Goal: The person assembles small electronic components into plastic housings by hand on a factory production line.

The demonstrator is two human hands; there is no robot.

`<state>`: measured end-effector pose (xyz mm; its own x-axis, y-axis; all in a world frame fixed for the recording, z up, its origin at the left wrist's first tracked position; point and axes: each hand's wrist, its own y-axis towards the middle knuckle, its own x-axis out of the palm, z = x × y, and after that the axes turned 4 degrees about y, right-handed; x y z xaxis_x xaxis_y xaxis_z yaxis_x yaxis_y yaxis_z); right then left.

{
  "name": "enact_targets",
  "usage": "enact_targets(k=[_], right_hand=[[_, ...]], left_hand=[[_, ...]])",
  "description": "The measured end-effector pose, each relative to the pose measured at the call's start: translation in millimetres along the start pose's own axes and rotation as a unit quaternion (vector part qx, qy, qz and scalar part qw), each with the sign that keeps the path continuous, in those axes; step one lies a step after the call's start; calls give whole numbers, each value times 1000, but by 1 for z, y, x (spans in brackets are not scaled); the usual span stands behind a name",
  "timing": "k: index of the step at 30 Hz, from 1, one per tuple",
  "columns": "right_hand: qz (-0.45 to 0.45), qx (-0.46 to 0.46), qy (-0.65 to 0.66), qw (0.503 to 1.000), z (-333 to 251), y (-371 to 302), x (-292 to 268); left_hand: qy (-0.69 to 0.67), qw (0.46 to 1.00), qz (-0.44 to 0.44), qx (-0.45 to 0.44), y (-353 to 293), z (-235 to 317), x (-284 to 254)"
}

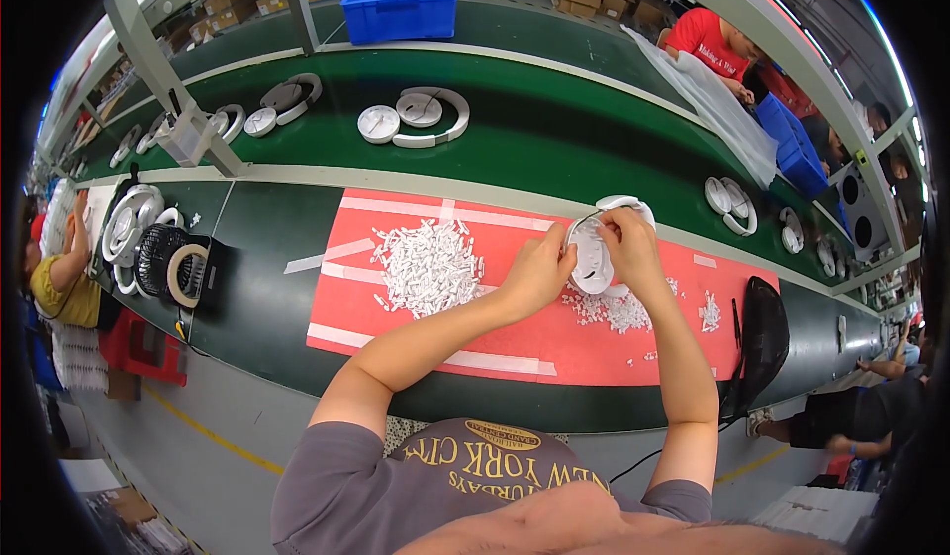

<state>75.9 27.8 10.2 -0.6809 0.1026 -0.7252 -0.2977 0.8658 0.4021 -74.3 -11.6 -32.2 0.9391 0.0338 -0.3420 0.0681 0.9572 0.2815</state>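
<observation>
A white round plastic housing (593,261), with a curved white arm (625,202) behind it, is held tilted over the red mat (515,337). My left hand (539,270) grips the housing's left edge, thumb on the rim. At its upper right, my right hand (630,243) has its fingertips pinched together; what lies between them is too small to make out. Left of my hands spreads a heap of short white plastic pieces (430,268). Beneath my right wrist lies a scatter of smaller white pieces (618,311).
Beyond the bench runs a green conveyor (534,120) carrying white round assemblies (421,115). A blue bin (401,1) stands behind it. On the left sit a black fan (173,263) and a tape roll (186,276); a black object (762,337) stands right. A person in red (708,46) works across.
</observation>
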Motion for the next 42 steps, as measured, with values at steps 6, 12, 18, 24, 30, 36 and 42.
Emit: enact_targets(k=[6, 12, 18, 24, 30, 36, 42], right_hand=[[-91, 10, -23, 996, -2, 18, -11], [-144, 50, -64, 986, -1, 23, -14], [-150, 39, -56, 986, 12, 27, -10], [-129, -35, -129, 983, 16, 28, 0], [-207, -58, -128, 968, 12, 40, -14], [-223, -58, -139, 963, 15, 49, -21], [-156, -60, -153, 974, 29, 60, -18]], left_hand=[[29, 999, 10, 10, 5, -3, -1], [17, 1000, -8, -16, 7, 0, -1], [51, 999, 17, 8, 13, -11, 5], [31, 999, 0, -10, 18, -12, 3], [-4, 999, -34, -24, 22, -12, 2], [-41, 999, -23, -24, 29, -7, 9], [-77, 993, -40, -75, 56, -6, 8]])
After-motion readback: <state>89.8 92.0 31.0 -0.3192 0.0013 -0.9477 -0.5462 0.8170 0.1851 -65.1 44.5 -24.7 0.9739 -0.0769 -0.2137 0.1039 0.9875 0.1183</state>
